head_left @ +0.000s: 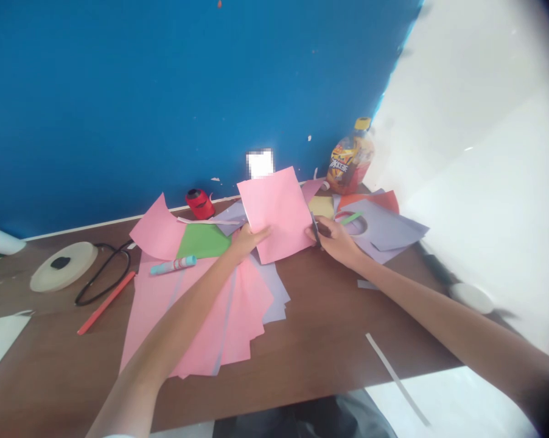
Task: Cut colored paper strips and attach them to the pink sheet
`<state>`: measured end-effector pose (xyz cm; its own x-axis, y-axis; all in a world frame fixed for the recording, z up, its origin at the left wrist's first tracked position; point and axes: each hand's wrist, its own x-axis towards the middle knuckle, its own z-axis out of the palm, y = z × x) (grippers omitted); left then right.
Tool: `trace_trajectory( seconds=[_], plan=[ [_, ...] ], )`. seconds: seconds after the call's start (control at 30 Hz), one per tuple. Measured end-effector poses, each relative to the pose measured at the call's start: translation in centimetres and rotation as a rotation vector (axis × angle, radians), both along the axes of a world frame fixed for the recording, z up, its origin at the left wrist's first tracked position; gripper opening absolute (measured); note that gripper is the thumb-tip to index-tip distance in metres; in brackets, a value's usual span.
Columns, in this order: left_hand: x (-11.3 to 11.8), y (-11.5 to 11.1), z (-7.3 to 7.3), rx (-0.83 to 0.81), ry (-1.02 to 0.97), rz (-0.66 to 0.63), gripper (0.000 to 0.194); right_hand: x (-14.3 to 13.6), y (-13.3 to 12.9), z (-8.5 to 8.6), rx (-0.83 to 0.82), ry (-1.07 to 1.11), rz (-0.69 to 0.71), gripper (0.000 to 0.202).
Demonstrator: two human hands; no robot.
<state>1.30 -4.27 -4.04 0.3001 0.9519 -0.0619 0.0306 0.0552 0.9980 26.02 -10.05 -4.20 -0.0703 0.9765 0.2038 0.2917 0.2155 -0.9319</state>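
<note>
A pink sheet of paper point(277, 207) is held up off the table, gripped near its lower left edge by my left hand point(251, 239). At the sheet's right edge, my right hand point(336, 240) is closed around a pair of scissors point(315, 226); only a narrow dark part of them shows. Whether the blades have entered the paper is hard to make out. Below my left forearm lies a fanned stack of pink sheets point(165, 316), with a glue stick point(173, 265) and a green sheet point(204, 239) by its top.
Purple sheets point(388, 222), a tape roll point(363, 226) and a drink bottle point(351, 159) stand or lie at the right back. A red container point(200, 204) is by the blue wall. Leftward are a round lid point(64, 267), black cord point(85, 302) and red strip point(105, 304). A pale strip point(395, 377) overhangs the front edge.
</note>
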Motion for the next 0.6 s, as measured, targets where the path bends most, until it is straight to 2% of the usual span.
trace_trajectory(
  seconds=[0.23,0.5,0.6],
  plan=[
    [0.04,-0.26,0.13,0.015,0.031,-0.006,0.054,0.06,-0.09,0.15,-0.038,-0.003,-0.016,0.032],
    [0.03,-0.01,-0.03,0.005,0.061,-0.002,0.050,0.38,0.23,-0.47,-0.036,-0.014,-0.070,0.023],
    [-0.05,0.00,-0.08,0.012,0.096,-0.017,0.050,0.29,0.25,-0.36,-0.033,0.013,-0.092,0.028]
  ],
)
